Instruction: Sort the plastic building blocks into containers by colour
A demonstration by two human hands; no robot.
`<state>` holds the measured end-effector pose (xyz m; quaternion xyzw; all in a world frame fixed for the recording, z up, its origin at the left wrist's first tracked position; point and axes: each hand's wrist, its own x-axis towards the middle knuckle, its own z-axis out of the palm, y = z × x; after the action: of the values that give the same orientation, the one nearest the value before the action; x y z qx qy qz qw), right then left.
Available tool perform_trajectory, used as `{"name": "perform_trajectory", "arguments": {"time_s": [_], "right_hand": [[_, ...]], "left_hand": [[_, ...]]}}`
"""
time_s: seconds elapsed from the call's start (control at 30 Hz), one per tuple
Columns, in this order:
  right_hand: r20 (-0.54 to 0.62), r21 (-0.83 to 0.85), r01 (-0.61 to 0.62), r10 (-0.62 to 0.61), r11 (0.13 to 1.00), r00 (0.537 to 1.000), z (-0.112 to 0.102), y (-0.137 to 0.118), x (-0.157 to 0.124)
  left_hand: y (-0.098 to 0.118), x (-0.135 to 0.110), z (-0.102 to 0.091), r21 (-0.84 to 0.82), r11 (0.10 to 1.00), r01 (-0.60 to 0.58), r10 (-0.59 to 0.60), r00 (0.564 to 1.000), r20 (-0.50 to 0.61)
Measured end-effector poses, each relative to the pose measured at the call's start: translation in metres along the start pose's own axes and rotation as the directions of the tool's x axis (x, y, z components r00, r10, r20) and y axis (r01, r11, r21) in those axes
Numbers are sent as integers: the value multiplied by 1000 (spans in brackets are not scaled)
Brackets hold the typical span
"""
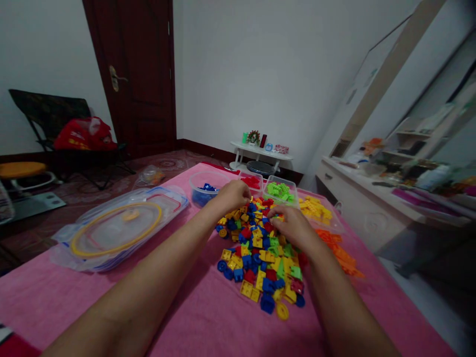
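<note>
A mixed pile of toy building bricks (260, 256) in yellow, blue, red and green lies on the pink-covered table. At the pile's far edge is my left hand (235, 194), its fingers curled down and together; whatever they hold is too small to make out. Over the pile's right side rests my right hand (289, 221), palm down, thumb and forefinger a little apart and touching the bricks. Past my hands stand a round tub of blue bricks (203, 197), a box of red bricks (251, 181) and a box of green bricks (279, 191).
Yellow bricks (315, 208) sit in a clear container at the right, with orange bricks (340, 252) nearer me. Stacked clear lids (115, 225) lie on the left of the pink cloth (197, 302). Beyond the table are a low white shelf (260, 149) and a white cabinet (372, 198).
</note>
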<state>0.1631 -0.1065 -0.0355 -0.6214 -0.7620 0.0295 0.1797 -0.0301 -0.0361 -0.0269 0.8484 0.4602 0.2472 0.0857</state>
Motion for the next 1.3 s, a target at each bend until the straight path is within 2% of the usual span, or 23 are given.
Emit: {"name": "perform_trajectory", "arguments": {"time_s": [0.1,0.17,0.23,0.33,0.4,0.5,0.6,0.67,0.77,0.9,1.07,1.2,1.3], "right_hand": [[-45,-35,-74,72,997,996,-14,14,0],[-14,-58,-94,93,994,996,-19,20,-1],[37,-73,-101,103,992,994,-22,22,-2],[61,-85,-84,89,993,994,-18,16,-4],[30,-90,-24,27,996,999,-9,7,-5],[40,-135,76,-71,988,997,8,-8,-6],[105,-218,80,-58,973,993,22,-17,-6],[83,-260,59,-39,964,996,25,-19,-6],[4,-266,23,-22,964,1000,21,-17,-5],[-91,-188,-11,-6,982,996,11,-13,-3],[-167,-124,-83,62,989,984,5,-9,-2],[-227,-73,-114,94,991,969,3,-6,-1],[-214,-89,-149,127,985,969,-2,-7,-2]], "left_hand": [[5,-1,6,10,1000,-2,1,998,66],[8,-2,15,28,999,-28,27,999,44],[11,-3,26,57,993,-102,101,995,20],[12,-5,41,142,963,-229,223,973,62],[12,-7,46,206,941,-268,251,962,109],[12,-9,45,268,927,-261,235,964,127],[11,-9,40,294,924,-242,219,969,112],[11,-8,37,301,927,-223,203,974,98],[11,-7,37,316,924,-215,193,976,100],[10,-9,39,340,917,-208,183,978,102],[10,-9,38,321,928,-187,166,982,94],[8,-6,32,252,948,-194,188,981,50],[6,-4,25,157,969,-190,191,982,11]]}}
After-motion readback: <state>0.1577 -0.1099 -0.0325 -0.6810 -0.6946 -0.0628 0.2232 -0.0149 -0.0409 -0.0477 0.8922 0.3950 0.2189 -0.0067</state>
